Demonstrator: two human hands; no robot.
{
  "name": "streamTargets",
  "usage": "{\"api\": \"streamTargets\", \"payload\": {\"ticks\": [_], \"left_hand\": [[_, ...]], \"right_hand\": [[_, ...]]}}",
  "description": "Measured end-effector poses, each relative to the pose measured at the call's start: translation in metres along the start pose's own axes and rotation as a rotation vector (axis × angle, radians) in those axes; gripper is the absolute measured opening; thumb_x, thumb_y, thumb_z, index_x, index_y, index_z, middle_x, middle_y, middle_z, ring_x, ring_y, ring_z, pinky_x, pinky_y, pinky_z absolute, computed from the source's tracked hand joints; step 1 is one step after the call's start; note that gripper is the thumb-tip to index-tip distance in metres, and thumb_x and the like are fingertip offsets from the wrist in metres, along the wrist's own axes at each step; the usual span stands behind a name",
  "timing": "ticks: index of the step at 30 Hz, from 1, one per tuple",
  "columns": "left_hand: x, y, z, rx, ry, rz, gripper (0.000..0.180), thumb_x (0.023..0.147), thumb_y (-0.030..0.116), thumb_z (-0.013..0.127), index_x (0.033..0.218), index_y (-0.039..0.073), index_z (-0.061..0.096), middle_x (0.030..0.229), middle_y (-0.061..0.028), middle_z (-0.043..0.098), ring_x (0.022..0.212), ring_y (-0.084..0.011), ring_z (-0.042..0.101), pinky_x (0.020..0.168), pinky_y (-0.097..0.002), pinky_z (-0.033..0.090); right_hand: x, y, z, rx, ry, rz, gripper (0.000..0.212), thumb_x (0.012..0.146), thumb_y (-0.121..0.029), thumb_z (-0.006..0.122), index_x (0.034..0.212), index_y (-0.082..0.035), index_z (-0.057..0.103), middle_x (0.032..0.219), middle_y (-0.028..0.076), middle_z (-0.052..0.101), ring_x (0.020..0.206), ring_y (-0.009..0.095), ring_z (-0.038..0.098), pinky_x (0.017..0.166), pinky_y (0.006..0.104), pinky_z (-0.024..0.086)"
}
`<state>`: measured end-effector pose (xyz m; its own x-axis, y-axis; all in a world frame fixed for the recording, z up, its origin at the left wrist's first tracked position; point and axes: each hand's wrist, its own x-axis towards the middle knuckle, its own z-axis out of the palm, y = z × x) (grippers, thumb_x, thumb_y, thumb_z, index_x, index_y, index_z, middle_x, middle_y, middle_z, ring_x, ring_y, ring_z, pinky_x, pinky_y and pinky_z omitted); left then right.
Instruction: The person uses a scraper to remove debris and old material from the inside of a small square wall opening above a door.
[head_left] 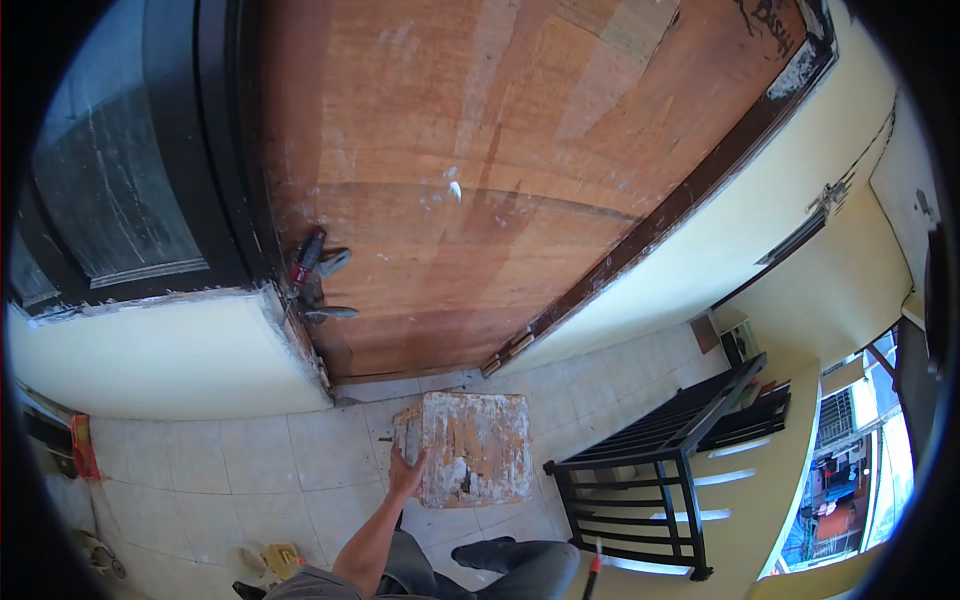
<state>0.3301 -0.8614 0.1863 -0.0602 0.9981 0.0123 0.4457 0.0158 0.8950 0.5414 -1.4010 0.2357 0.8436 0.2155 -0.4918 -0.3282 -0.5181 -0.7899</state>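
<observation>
Touching the left side of a worn wooden box [477, 445], the left hand [408, 468] has its thumb apart from the other fingers, near the edge of the upper face. I cannot tell whether those fingers are clamped on the box or simply laid against it. Most of the box lies just to the right of the fingers, with white paint and scuffs over its brown wood. The fingers of the right hand are outside the view, so I cannot tell their state. A red and black tool [593, 572] rises from the lower edge, well to the right of the left fingers and below them. Grey trousers [540, 572] show below and to the right of the fingers, and a yellow container [283, 558] sits to their lower left. Pale floor tiles [255, 460] spread out around the box and to the left of the fingers. Beyond the fingertips, past the far side of the box, stands a brown door [480, 260], its lower handle [335, 313] up and to the left of them. A black railing [685, 510] stands well to the right of the fingers, past the box.
</observation>
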Motion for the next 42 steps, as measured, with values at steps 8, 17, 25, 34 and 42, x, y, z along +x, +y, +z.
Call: {"api": "streamTargets", "payload": {"ticks": [8,17,25,34,42], "left_hand": [[0.05,0.424,-0.219,0.016,0.978,0.976,0.097,0.085,0.032,0.082,0.15,-0.011,0.025,0.147,-0.0267,0.038,0.137,-0.0415,0.037,0.118,-0.0494,0.026],[0.056,0.56,-0.265,0.665,1.419,1.185,0.115,0.075,0.053,0.086,0.157,0.005,0.022,0.16,-0.0294,0.019,0.148,-0.0524,0.019,0.115,-0.0649,0.027],[0.09,0.572,-0.247,0.756,1.53,1.05,0.12,0.07,0.058,0.087,0.158,0.01,0.022,0.16,-0.0274,0.019,0.147,-0.0512,0.024,0.112,-0.0636,0.032],[0.105,0.568,-0.256,0.994,1.837,0.865,0.118,0.066,0.084,0.073,0.151,0.011,0.036,0.142,-0.0232,0.043,0.119,-0.045,0.055,0.086,-0.0585,0.05],[0.138,0.578,-0.273,1.188,1.935,0.783,0.131,0.047,0.088,0.08,0.143,0.009,0.039,0.133,-0.0238,0.048,0.118,-0.0439,0.053,0.086,-0.0573,0.048]], "right_hand": [[0.074,-0.112,-0.127,0.498,0.412,0.036,0.051,0.098,-0.052,0.063,0.106,-0.002,0.067,0.061,-0.001,0.043,0.041,0.01,0.033,0.037,0.0285,0.024],[0.236,-0.149,0.027,0.604,0.243,-0.361,0.045,0.103,-0.048,0.059,0.075,-0.014,0.048,0.058,-0.009,0.035,0.044,0.004,0.032,0.038,0.0248,0.022],[0.26,-0.295,0.107,0.34,0.172,-0.334,0.056,0.1,-0.049,0.061,0.077,0.002,0.054,0.057,0.016,0.05,0.051,0.026,0.056,0.052,0.0426,0.042],[0.312,-0.339,0.088,0.023,0.327,-0.217,0.05,0.09,-0.052,0.068,0.077,-0.003,0.069,0.073,0.024,0.067,0.077,0.045,0.068,0.073,0.0487,0.052],[0.557,-0.261,0.05,0.024,0.599,0.073,0.058,0.093,-0.057,0.055,0.108,-0.004,0.074,0.102,0.027,0.072,0.102,0.047,0.067,0.091,0.0508,0.052]]}}
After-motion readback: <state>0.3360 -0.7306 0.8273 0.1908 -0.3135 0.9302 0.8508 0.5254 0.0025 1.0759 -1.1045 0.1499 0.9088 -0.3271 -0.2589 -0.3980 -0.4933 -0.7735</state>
